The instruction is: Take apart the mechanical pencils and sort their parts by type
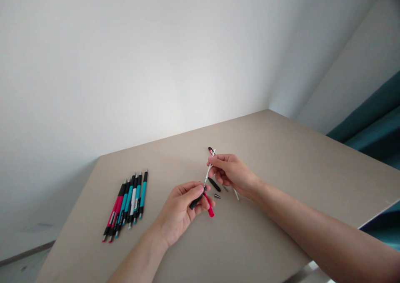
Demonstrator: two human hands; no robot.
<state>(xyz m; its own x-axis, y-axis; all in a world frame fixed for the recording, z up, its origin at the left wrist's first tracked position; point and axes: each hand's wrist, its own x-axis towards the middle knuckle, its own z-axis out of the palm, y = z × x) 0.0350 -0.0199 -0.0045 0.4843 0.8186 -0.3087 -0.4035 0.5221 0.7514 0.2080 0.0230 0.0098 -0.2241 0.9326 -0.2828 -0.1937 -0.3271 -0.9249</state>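
A white pen refill (pixel 207 175) is pinched in the fingers of my right hand (pixel 233 172), slanting with its lower end at my left fingertips. My left hand (pixel 178 210) holds a black pen grip (pixel 195 202) between thumb and fingers. A red pen barrel (pixel 211 210) sticks out below those fingers; whether it is held too, I cannot tell. Under and beside my hands on the table lie a black pen sleeve (pixel 214 184), a small metal pen tip (pixel 217 196) and a second white refill (pixel 236 195). Behind my right hand shows a black-and-red pen part (pixel 211 150), partly hidden.
Several pens (pixel 128 204), with red, blue or white barrels and black grips, lie side by side on the left of the beige table (pixel 265 241). A white wall (pixel 156 66) rises behind the table. Dark teal curtains (pixel 371 120) hang at the right.
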